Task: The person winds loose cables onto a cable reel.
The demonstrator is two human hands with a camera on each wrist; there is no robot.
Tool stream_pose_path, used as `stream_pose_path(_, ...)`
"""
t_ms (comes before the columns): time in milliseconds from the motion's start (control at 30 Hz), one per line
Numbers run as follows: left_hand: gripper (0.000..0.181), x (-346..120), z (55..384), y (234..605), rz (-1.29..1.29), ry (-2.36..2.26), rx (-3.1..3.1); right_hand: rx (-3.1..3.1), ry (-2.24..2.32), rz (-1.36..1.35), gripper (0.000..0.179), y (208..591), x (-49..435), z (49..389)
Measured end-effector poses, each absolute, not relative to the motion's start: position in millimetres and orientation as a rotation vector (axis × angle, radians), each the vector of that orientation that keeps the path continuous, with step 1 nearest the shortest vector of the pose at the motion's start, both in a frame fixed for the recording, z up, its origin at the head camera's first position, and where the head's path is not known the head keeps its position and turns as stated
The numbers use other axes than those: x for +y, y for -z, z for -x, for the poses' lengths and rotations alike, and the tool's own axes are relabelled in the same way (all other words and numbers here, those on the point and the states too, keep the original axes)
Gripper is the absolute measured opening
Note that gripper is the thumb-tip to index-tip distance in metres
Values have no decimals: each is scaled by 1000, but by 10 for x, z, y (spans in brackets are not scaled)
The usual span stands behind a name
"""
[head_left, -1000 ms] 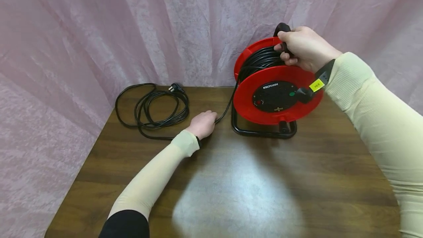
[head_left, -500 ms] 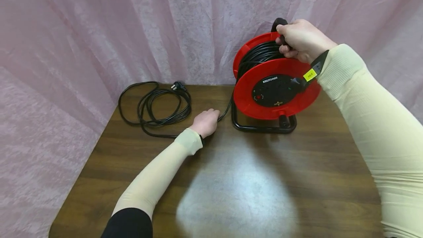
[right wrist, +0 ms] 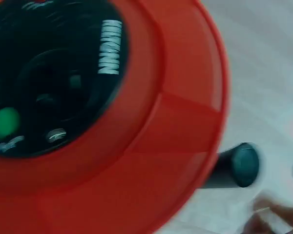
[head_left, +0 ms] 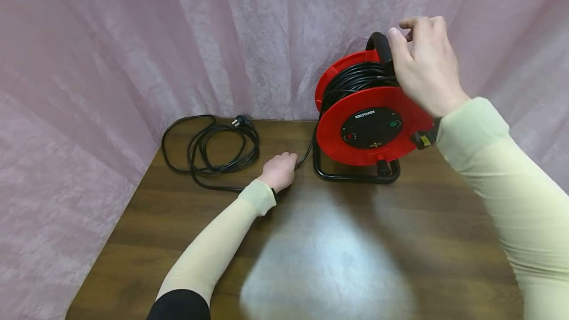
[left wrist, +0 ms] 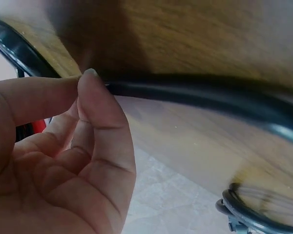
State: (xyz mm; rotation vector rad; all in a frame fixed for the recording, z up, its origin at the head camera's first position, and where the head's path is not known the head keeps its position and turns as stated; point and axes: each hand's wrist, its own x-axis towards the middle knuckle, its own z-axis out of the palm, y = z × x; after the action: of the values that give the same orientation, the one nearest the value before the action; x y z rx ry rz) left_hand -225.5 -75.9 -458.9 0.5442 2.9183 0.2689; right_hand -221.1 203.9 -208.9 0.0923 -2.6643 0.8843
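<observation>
A red cable reel [head_left: 371, 130] marked KELTONN, wound with black cable, stands on a black tubular frame in the head view. My left hand [head_left: 279, 171] pinches the cable [left wrist: 185, 92] between thumb and forefinger, low over the table and left of the frame. From there the cable rises to the drum. At the reel's top right, my right hand [head_left: 426, 63] has its fingers spread and bent, beside the black carrying handle [head_left: 382, 51]. The right wrist view shows the handle's end [right wrist: 245, 165] with nothing around it and blurred fingers [right wrist: 278, 214] apart from it.
Loose loops of cable [head_left: 256, 144] lie on the wooden table [head_left: 213, 270] at the back left, ending in a black three-pin plug [head_left: 242, 121]. A pink curtain [head_left: 249, 38] hangs right behind the table's far edge and along its left side.
My right hand has let go of the handle and moved up and right, its fingers opening. The left hand keeps its pinch on the cable in about the same place.
</observation>
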Motion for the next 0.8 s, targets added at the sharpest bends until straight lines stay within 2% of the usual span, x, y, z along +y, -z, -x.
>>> stream_pose_path(67, 16, -770, 2211, 4609, -533, -278, 2929, -2518, -737, -192, 42, 2271, 2092, 1923)
stream_pose_path(133, 13, -783, 2178, 4619, -531, -275, 2946, -2485, -597, -279, 34, 2520, 2166, 1638)
stream_pose_path(267, 7, -805, 2152, 4592, -560, -238, 2985, -2741, -452, -267, 44, 3120, 2385, 1291)
stream_pose_path(400, 7, -864, 2146, 4534, -575, -231, 3004, -3044, -521, -94, 60, 3623, 2492, 1235)
stream_pose_path(533, 10, -978, 2113, 4473, -512, -286, 3002, -3133, -586, -5, 70, 3895, 2428, 1272)
stream_pose_path(800, 15, -1133, 2013, 4403, -362, -450, 2969, -3131, -524, 25, 59, 4026, 2269, 1332)
